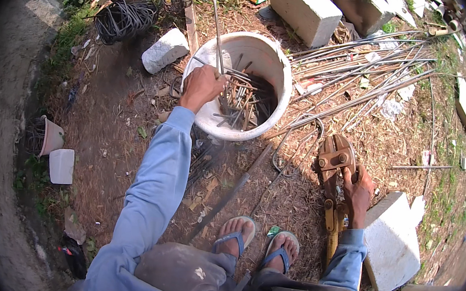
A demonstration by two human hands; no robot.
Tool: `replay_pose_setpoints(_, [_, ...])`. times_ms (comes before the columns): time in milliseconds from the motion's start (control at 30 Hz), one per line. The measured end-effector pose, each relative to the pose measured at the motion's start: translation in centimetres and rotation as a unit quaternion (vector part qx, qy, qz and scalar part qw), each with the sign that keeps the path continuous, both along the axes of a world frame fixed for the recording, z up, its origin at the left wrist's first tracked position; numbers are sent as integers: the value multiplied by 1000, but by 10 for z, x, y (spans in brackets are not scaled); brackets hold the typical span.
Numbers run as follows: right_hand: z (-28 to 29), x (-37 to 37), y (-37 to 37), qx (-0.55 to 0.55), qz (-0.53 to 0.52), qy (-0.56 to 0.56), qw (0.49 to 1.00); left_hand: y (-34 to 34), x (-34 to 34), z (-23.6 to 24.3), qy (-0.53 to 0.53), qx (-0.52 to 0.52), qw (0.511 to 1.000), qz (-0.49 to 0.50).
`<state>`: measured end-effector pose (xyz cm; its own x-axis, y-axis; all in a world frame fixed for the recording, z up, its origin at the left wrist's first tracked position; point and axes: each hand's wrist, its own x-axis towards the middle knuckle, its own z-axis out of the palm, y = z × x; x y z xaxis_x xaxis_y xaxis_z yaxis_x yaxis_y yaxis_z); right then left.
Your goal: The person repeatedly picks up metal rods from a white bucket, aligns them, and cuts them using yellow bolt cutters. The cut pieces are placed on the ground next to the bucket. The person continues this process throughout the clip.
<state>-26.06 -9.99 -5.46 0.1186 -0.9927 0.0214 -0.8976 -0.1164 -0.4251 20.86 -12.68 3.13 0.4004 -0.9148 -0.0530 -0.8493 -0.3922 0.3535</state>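
My left hand (202, 86) reaches over the rim of a white bucket (274, 64) and grips a long thin steel rod (218, 32) that sticks up out of it. Several short cut rod pieces (244, 98) lie piled inside the bucket. My right hand (357, 191) rests on a yellow bolt cutter (335, 174) lying on the ground at the right, fingers wrapped around its body just below the rusty jaws. My two feet in blue sandals (259, 243) are planted between the hands.
A bundle of long steel rods (363, 62) lies right of the bucket. Grey concrete blocks (303, 7) sit behind it, and a white block (391, 244) lies by my right arm. A coil of black wire (122, 18) and a white stone (165, 50) are at upper left.
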Motion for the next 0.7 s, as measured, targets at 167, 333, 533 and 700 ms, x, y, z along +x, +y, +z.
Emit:
replay_pose_setpoints(167, [-2,-9,0,29,-10,10,999,66,-87,52,378,113,898,-194])
replay_pose_setpoints(333, [5,1,2,-8,0,-42,999,129,-134,-51,216,138,931,-261])
replay_pose_setpoints(533, [7,-3,0,44,-19,-61,997,162,-177,-124,170,131,949,-232])
replay_pose_setpoints(700, [8,1,-1,38,-16,-33,999,152,-183,-125,205,183,935,-223])
